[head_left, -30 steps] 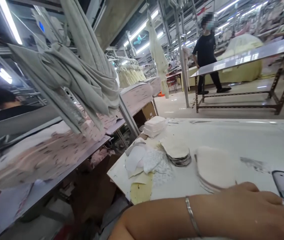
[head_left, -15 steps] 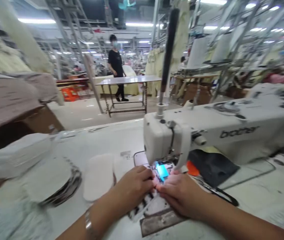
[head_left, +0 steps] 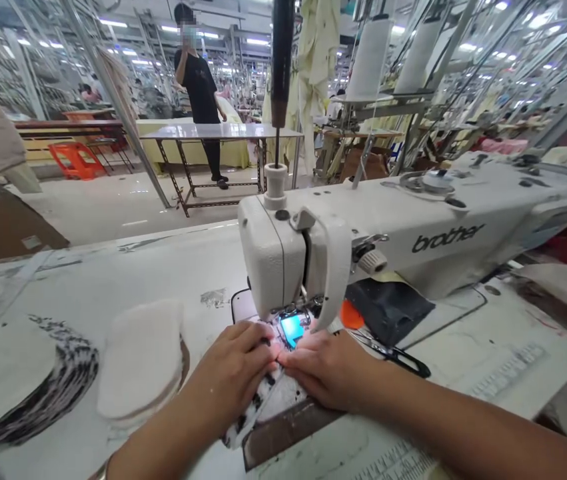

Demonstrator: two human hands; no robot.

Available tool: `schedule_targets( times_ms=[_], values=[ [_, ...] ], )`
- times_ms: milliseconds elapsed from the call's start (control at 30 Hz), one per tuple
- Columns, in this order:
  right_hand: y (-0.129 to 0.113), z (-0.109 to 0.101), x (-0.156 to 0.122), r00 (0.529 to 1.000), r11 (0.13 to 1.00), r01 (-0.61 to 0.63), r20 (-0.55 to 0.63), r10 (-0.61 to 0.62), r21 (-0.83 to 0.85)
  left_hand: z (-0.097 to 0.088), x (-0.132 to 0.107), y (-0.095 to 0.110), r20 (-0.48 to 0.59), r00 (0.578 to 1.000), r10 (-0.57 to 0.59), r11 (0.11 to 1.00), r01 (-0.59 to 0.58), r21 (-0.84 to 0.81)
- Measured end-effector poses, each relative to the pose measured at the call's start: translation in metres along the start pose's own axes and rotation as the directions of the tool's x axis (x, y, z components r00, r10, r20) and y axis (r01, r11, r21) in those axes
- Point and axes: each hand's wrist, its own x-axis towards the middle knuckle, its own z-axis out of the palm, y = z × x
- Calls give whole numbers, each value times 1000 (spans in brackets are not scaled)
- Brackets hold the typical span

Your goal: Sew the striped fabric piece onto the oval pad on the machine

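Both my hands rest side by side on a small fabric piece (head_left: pixel 258 410), white with a black-and-white patterned underside, at the needle of a white Brother sewing machine (head_left: pixel 358 247). My left hand (head_left: pixel 230 373) presses the piece with curled fingers from the left. My right hand (head_left: pixel 326 367) pinches its edge just under the lit presser foot (head_left: pixel 292 327). The fingertips of both hands meet at the needle area.
Two stacks of cut oval fabric pieces (head_left: pixel 138 363) (head_left: pixel 18 383) lie on the white table (head_left: pixel 128 273) to the left. Dark cloth and an orange object (head_left: pixel 388 307) sit behind the machine. A person in black (head_left: pixel 198 80) stands by a metal table (head_left: pixel 223 133) across the aisle.
My view swung from the left side of the table to the sewing machine. Both hands came together on the fabric piece at the needle and stay there.
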Motion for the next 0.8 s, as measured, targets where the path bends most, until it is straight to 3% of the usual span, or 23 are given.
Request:
schedule_targets(
  times_ms=[100,233,367,533,600,733,800],
  values=[
    [1,1,-1,999,1000,3,-34,-3,-16,3,0,4,-37,999,-37,999,38,22],
    [3,3,-6,983,997,68,-172,-62,29,10,1,11,-109,988,-109,988,120,96],
    [4,3,-8,960,995,87,-271,-72,43,8,6,14,-107,974,-199,958,216,189],
    [3,2,-7,963,996,80,-259,-68,34,-4,10,10,16,988,-155,984,153,90],
    [3,2,-7,966,997,72,-251,-65,16,-2,9,9,0,986,-164,982,163,98],
    [4,2,-6,965,998,58,-256,-54,10,7,8,14,-95,955,-281,938,294,181],
    [6,2,-7,961,998,59,-274,-49,28,6,8,16,-67,952,-300,940,307,148]
  ],
)
